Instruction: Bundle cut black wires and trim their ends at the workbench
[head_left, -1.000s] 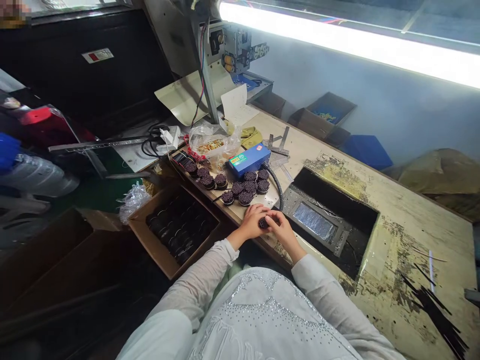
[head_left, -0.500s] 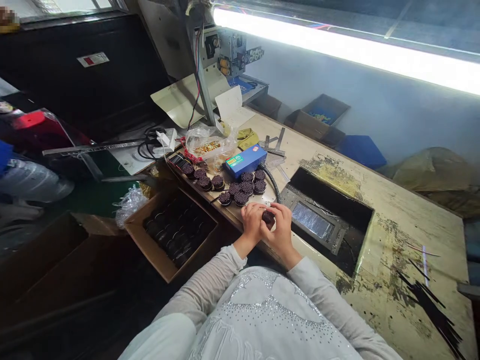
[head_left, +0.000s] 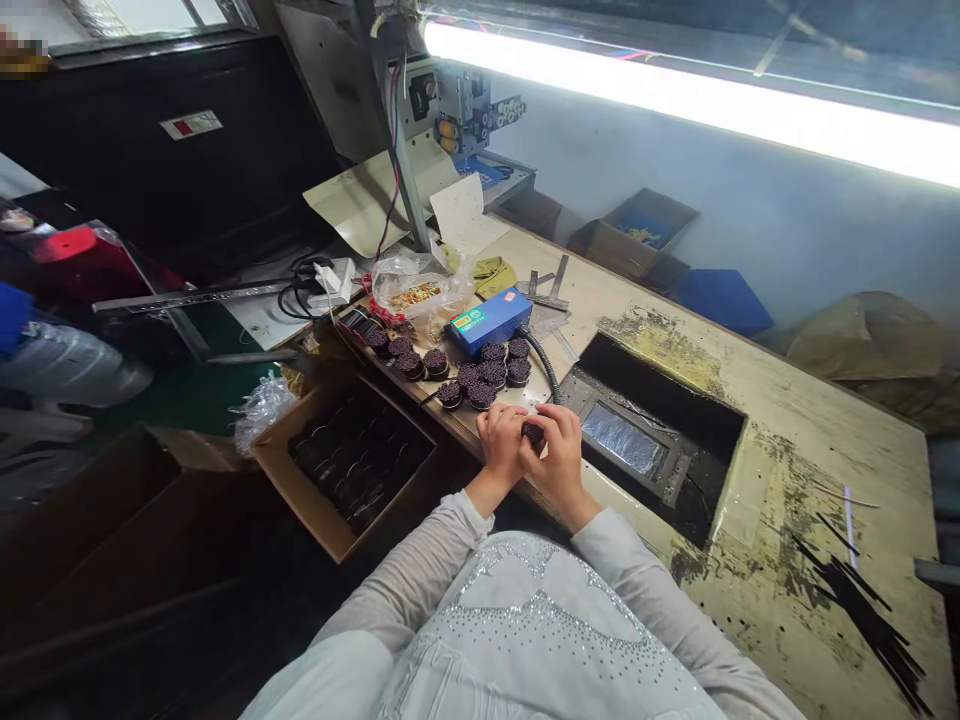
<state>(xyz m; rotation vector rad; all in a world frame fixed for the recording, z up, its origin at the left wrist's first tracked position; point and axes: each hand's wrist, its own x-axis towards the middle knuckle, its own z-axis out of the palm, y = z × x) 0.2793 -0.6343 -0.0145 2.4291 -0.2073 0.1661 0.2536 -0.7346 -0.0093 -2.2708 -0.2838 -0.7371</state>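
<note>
Between my two hands, at the front edge of the bench, is a small dark bundle (head_left: 532, 432), partly hidden by fingers. My left hand (head_left: 501, 440) has its fingers wrapped on its left side. My right hand (head_left: 556, 452) grips it from the right with thumb and fingers. Just beyond them stand several dark round bundles with light bands (head_left: 493, 373), close to a blue box (head_left: 491, 322) with a black corrugated hose (head_left: 546, 365).
A recessed opening with a metal-framed plate (head_left: 626, 440) lies right of my hands. An open carton (head_left: 300, 500) of dark bundles sits below left. Black strips (head_left: 870, 610) lie far right. A plastic bag (head_left: 424, 290) and metal rulers (head_left: 551, 290) are farther back.
The bundle between my hands has tilted and less of its end face shows. Both hands have barely shifted and keep hold of it.
</note>
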